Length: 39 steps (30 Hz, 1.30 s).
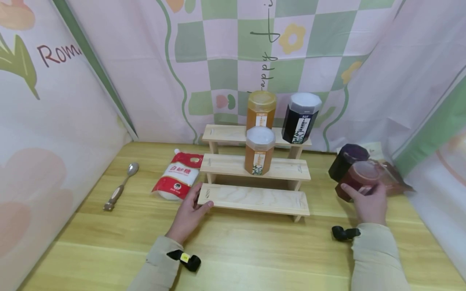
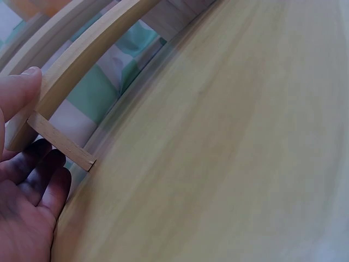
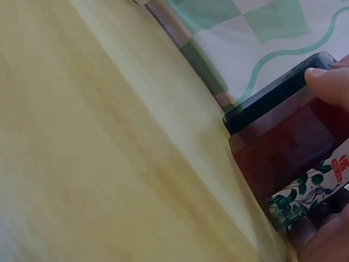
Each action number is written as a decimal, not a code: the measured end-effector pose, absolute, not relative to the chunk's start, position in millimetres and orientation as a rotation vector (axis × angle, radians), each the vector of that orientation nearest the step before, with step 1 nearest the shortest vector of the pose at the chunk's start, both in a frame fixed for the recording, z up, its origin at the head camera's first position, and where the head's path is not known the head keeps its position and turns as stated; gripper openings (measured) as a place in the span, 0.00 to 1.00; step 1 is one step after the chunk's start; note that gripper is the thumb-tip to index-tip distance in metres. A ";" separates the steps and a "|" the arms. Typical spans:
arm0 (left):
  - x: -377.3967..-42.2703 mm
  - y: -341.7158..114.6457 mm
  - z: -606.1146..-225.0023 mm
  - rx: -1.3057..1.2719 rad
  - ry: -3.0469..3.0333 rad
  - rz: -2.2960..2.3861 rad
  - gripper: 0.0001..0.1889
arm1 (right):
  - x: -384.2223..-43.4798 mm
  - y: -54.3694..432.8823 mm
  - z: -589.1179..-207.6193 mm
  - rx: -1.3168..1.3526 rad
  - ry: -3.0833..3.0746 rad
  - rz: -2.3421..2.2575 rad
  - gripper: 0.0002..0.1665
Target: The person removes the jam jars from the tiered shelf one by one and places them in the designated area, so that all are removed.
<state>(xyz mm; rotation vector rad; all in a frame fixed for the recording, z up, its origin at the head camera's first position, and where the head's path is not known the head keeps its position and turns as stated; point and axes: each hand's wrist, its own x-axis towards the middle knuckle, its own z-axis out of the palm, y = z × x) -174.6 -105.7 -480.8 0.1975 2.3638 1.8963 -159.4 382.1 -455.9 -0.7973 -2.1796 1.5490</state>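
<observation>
Left hand [image 1: 187, 215] pinches the wooden rack [image 1: 255, 198] at its front left corner — right hand [image 1: 372, 204] curls round a dark red jar [image 1: 361, 174] near the table's [image 1: 255, 254] right edge.

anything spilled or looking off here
Nothing stands out. The three jars on the rack stand upright, no leak shows at the red jar in the right hand, and I see no spill near the sugar bag or spoon.
</observation>
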 end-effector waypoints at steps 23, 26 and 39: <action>-173.5 -104.7 -477.5 0.183 2.336 1.920 0.42 | -159.7 385.7 -457.7 -0.952 -2.202 1.428 0.62; -173.4 -104.8 -477.5 0.183 2.337 1.915 0.42 | -160.1 385.7 -456.5 -0.961 -2.160 1.440 0.62; -173.6 -105.0 -477.0 0.177 2.348 1.905 0.42 | -158.6 377.4 -433.4 -0.961 -2.079 1.530 0.64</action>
